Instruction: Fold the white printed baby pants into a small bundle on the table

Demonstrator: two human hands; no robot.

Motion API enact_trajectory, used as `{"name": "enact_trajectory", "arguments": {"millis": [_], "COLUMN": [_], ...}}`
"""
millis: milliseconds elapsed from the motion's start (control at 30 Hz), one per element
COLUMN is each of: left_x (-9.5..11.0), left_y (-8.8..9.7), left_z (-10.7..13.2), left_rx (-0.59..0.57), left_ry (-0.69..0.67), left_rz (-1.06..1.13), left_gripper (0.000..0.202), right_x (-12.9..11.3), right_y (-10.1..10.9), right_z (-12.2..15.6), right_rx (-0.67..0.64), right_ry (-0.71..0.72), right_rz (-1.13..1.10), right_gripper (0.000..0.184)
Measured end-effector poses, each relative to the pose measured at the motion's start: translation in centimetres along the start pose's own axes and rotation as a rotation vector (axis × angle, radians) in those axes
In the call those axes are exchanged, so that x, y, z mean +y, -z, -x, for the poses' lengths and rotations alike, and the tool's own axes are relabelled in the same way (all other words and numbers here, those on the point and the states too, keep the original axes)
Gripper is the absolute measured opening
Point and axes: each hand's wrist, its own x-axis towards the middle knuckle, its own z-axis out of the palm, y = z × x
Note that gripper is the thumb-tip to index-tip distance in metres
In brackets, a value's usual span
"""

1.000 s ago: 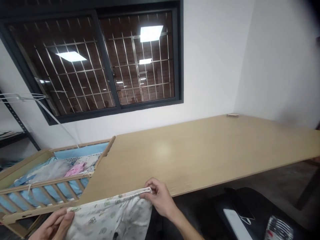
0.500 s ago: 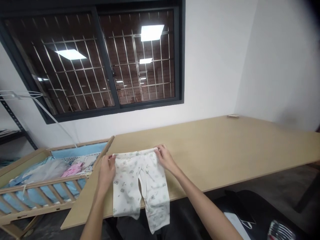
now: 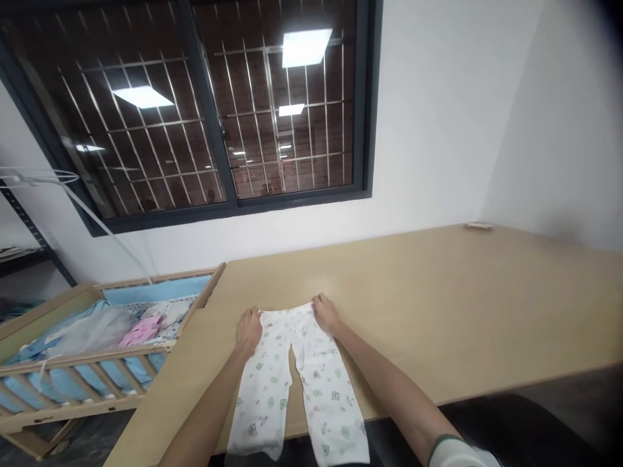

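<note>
A small pair of white pants (image 3: 316, 373) with a green and grey print lies on the wooden table (image 3: 413, 305), its waistband toward the wall. Both legs point toward me, slightly apart, with their cuffs at the table's front edge. My left hand (image 3: 250, 332) is closed on the left corner of the waistband. At the right corner of the waistband, my right hand (image 3: 325, 312) grips the cloth with bent fingers. The fingertips of both hands are partly hidden.
Left of the table stands a wooden crib (image 3: 92, 350) with blue bedding and a pink cloth (image 3: 142, 331). A barred window (image 3: 219, 117) is in the wall behind. A small flat white object (image 3: 479, 226) lies at the table's far edge. A black chair (image 3: 525, 421) is at lower right.
The pants have gone from being held up, hanging over the front edge, to lying flatter on the table with legs spread. Both hands have lowered onto the tabletop, and the view has shifted.
</note>
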Motion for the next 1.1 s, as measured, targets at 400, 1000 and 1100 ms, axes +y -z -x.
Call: {"name": "enact_trajectory", "arguments": {"millis": [400,1000,1100], "left_x": [1.9,16.8,18.3], "left_y": [-1.7,6.2,6.1], "left_z": [-5.7,14.2,17.4], "left_rx": [-0.065,-0.488,-0.592], "left_ry": [0.004,-0.568,-0.594], "left_rz": [-0.142,0.056,0.039], "left_gripper": [0.037,0.045,0.050], "right_x": [3.0,4.6,4.6], "right_y": [-2.2,-2.8,-2.5], "right_z": [-6.8,-8.3,-8.4], "right_rx": [-0.054,-0.096,-0.120], "right_ry": [-0.074,-0.197,-0.217], "right_rz": [0.031,-0.207,-0.261], "right_gripper": [0.025,0.029,0.024]}}
